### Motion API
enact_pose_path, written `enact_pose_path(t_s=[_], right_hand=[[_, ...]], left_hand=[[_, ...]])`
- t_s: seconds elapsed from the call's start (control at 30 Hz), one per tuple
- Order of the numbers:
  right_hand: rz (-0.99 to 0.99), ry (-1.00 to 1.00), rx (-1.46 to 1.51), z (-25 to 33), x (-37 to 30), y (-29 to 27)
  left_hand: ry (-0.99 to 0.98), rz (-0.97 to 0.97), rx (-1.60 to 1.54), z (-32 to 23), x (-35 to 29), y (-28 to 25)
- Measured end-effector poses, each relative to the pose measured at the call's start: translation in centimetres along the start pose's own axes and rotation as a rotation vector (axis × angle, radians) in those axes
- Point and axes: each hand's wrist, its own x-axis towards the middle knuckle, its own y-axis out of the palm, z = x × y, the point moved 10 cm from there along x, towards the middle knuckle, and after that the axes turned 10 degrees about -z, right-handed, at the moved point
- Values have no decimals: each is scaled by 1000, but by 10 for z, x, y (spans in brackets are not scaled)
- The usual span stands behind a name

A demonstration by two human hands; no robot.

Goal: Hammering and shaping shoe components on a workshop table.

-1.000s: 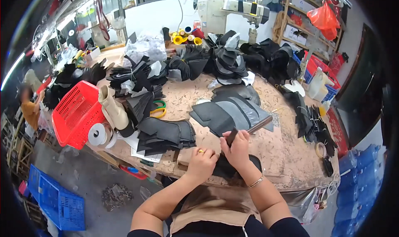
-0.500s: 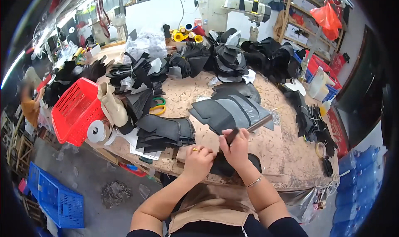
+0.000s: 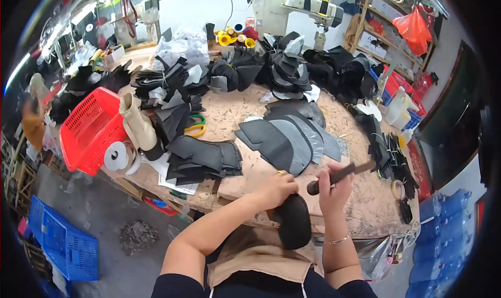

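My left hand [image 3: 279, 187], with a yellow ring on one finger, has its fingers closed on the top of a curved black leather piece [image 3: 295, 222]. This piece hangs over the table's near edge, in front of my apron. My right hand [image 3: 335, 189] is raised to the right of it, wrapped round a hammer [image 3: 344, 173] with a dark body, a round black end and a brown, blurred far end. Beyond both hands lies a fan of dark grey and black cut pieces [image 3: 292, 138]. To the left sits a stack of black pieces [image 3: 201, 157].
Green-and-yellow-handled scissors [image 3: 195, 125], a beige boot [image 3: 136, 123], a white spool [image 3: 119, 157] and a red basket [image 3: 91, 131] stand left. Bundles of black pieces [image 3: 284, 68] line the back, before a sewing machine [image 3: 297, 8]. A tape roll [image 3: 399, 190] lies right.
My right hand has moved right with the hammer, away from the leather piece. My left hand has shifted right and up, and the black piece now hangs over the table edge.
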Motion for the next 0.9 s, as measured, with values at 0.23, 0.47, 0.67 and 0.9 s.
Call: enact_pose_path(t_s=[0.23,0.47,0.67,0.9], right_hand=[[107,42,-213,-53,-52,-9],[101,20,-69,-24,-28,-10],[85,0,-37,-30,-40,10],[79,-27,2,-19,-24,1]], left_hand=[[49,64,-67,-27,17,2],[244,56,109,-38,10,-4],[250,115,114,-34,14,3],[313,152,29,-34,10,0]])
